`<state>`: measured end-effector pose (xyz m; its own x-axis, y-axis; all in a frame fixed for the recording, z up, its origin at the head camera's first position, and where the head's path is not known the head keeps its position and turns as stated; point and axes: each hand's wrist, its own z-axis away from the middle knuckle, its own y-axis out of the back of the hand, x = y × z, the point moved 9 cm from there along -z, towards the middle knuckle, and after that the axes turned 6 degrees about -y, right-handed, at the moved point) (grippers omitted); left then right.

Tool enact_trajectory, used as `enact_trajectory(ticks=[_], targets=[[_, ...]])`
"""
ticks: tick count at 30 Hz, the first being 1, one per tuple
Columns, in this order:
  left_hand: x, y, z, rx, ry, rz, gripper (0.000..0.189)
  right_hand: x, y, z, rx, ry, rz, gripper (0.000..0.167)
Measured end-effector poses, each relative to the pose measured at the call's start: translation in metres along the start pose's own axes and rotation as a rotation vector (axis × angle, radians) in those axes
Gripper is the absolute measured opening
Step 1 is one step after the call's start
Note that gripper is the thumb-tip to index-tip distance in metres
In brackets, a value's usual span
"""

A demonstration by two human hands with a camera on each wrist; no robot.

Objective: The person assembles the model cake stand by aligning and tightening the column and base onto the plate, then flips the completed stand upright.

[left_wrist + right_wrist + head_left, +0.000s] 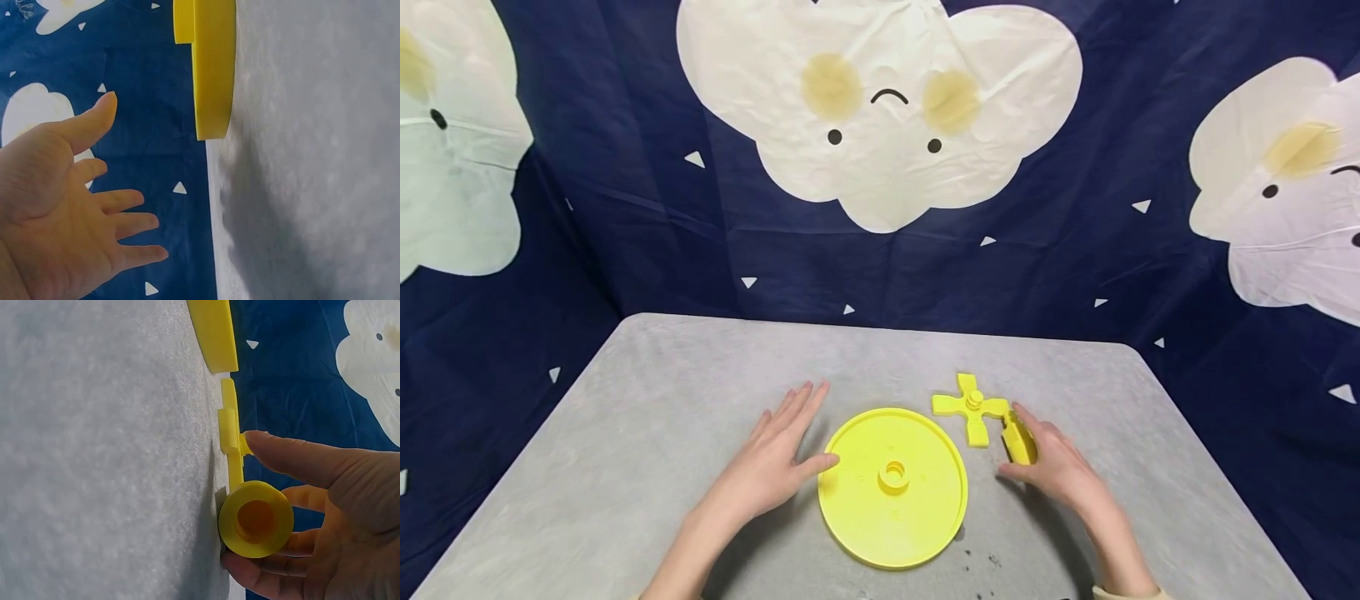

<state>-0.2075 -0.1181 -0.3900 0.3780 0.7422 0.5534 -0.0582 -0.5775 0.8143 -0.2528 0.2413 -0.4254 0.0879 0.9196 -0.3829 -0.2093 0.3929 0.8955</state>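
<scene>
A round yellow tray-like disc (917,517) with a raised rim and a hollow central hub lies on the grey table. Beside its left rim is my left hand (767,467), fingers spread and the thumb overlapping the rim in the head view; its palm is bare in the left wrist view. My right hand (1060,462) reaches around a small yellow cylindrical piece (275,525) with a hole in its end. The fingers curve behind this piece, while the thumb stands apart from it. Just left of it lies a yellow four-armed cross (951,406) with a central peg.
The grey table (647,400) has rounded far corners. Dark blue cloth (625,225) with white clouds and triangles hangs behind and at both sides. Small dark marks (992,560) dot the table near the disc's lower right.
</scene>
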Motion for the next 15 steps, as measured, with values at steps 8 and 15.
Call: enact_trajectory(ticks=[8,15], targets=[[0.002,-0.013,0.003,-0.114,0.06,0.026,0.09,0.0,-0.002,0.002,0.001,0.02,-0.006,0.099],[0.004,-0.02,0.007,-0.174,0.11,0.044,0.088,0.002,-0.002,0.0,0.006,-0.022,0.025,0.091]])
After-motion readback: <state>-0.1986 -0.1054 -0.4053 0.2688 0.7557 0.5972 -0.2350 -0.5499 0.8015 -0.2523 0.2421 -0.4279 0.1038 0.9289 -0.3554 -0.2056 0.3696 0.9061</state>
